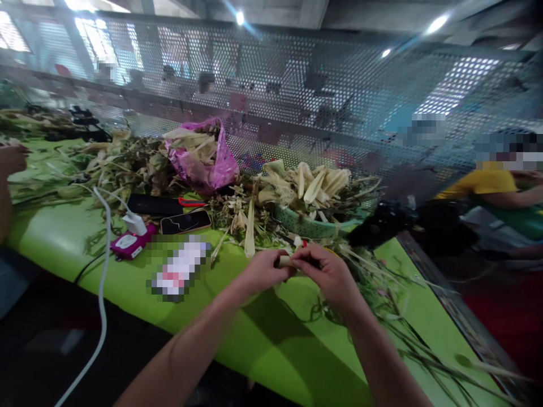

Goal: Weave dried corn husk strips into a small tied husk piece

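Observation:
Both hands meet over the front part of the green table (237,314). My left hand (269,270) is closed around a short, pale rolled piece of dried husk (285,261). The thumb and fingers of my right hand (324,272) pinch the piece's right end. Just beyond the hands stands a green plastic basket (303,224), heaped with dried corn husks (316,183). A long husk strip (250,226) lies in front of the basket's left side. Something small, white and red shows behind the fingers, too hidden to name.
A pink plastic bag (223,164) of husks stands at the back. A phone (186,222), purple power strip (132,243) and white cable (104,294) lie left. Long stalks (418,333) litter the right. Another person's hand (14,155) shows far left; a mesh panel (271,73) rises behind.

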The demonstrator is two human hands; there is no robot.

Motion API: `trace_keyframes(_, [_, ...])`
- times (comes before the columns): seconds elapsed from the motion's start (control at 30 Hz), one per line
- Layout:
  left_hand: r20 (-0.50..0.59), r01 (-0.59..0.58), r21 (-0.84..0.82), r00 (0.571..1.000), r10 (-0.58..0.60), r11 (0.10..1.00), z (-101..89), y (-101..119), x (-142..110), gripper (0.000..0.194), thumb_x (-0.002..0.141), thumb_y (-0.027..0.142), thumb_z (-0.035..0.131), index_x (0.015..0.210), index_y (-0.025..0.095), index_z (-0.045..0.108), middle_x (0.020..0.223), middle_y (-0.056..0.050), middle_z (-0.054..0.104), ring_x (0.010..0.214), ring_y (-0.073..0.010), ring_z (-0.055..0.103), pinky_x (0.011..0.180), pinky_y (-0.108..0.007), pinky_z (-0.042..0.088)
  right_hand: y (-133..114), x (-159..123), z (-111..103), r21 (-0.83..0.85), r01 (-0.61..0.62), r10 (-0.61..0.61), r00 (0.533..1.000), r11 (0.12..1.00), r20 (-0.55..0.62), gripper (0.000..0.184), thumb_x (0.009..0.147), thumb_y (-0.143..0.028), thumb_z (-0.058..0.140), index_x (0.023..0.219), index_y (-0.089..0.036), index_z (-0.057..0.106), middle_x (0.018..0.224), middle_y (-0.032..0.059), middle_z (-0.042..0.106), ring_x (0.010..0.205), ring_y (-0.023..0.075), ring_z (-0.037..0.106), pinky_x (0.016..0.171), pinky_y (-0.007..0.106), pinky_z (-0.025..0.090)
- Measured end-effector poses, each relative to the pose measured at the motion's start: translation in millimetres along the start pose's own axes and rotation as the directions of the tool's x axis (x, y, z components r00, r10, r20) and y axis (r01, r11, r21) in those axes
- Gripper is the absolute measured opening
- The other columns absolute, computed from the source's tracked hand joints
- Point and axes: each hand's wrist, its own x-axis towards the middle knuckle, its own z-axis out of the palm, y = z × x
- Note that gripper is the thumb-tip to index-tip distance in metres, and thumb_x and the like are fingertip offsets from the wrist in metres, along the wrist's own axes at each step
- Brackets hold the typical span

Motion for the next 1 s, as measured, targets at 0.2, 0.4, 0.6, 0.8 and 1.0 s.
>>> trace_keyframes(0.2, [-0.030, -0.026, 0.028, 0.999, 0.027, 0.999, 1.3, 2, -2, 0.012, 0.069, 0.025, 0.057, 0.065, 0.016, 0.050, 0.057, 0.005, 0.042, 0.054, -0.0074, 0.038, 0.048, -0.019, 0.027, 5, 3, 4, 0.072, -0.070, 0.066, 0.996, 0.995, 0.051, 0.016, 0.078, -0.035, 0.063, 0.076, -0.019, 0.065, 0.073, 0.0015, 0.063, 0.069, 0.0170, 0.056, 0.064, 0.028, 0.044])
trace_keyframes(0.4, [0.000, -0.015, -0.014, 1.000, 0.015, 1.000, -0.5, -2, 1, 0.015, 0.072, 0.029, 0.059, 0.073, 0.015, 0.056, 0.059, 0.003, 0.051, 0.054, -0.0085, 0.044, 0.049, -0.020, 0.032, 3, -2, 8, -0.152, 0.015, -0.024, 0.998, 0.988, -0.053, 0.011, 0.080, -0.031, 0.061, 0.080, -0.021, 0.064, 0.073, 0.0015, 0.062, 0.066, 0.0173, 0.055, 0.060, 0.029, 0.041])
trace_keyframes(0.6, [-0.023, -0.006, -0.176, 1.000, 0.002, 0.984, -0.1, -6, 0, 0.023, 0.069, 0.032, 0.066, 0.079, 0.013, 0.060, 0.064, 0.001, 0.055, 0.056, -0.0091, 0.048, 0.054, -0.021, 0.039, -9, -5, -3, -0.244, 0.215, -0.213, 0.976, 0.946, 0.037, 0.016, 0.086, -0.020, 0.052, 0.094, -0.024, 0.065, 0.092, 0.0047, 0.066, 0.087, 0.0207, 0.059, 0.080, 0.033, 0.043])
trace_keyframes(0.8, [0.016, -0.029, -0.111, 0.999, 0.031, 0.993, 3.9, -16, 4, 0.013, 0.064, 0.022, 0.066, 0.072, 0.012, 0.064, 0.062, 0.002, 0.056, 0.060, -0.0105, 0.050, 0.058, -0.022, 0.039, -11, -9, 13, -0.361, 0.306, -0.300, 0.951, 0.881, 0.074, 0.015, 0.080, -0.013, 0.055, 0.085, -0.023, 0.066, 0.081, 0.0048, 0.066, 0.077, 0.0205, 0.058, 0.071, 0.032, 0.043])
trace_keyframes(1.0, [-0.015, 0.020, -0.325, 1.000, -0.027, 0.946, 1.9, -4, 3, 0.027, 0.068, 0.033, 0.068, 0.084, 0.012, 0.065, 0.067, -0.001, 0.064, 0.056, -0.0096, 0.053, 0.052, -0.020, 0.036, -13, -7, 8, -0.246, 0.257, -0.300, 0.941, 0.935, -0.158, 0.016, 0.081, -0.020, 0.059, 0.096, -0.023, 0.065, 0.095, 0.0059, 0.065, 0.083, 0.0196, 0.059, 0.074, 0.032, 0.047])
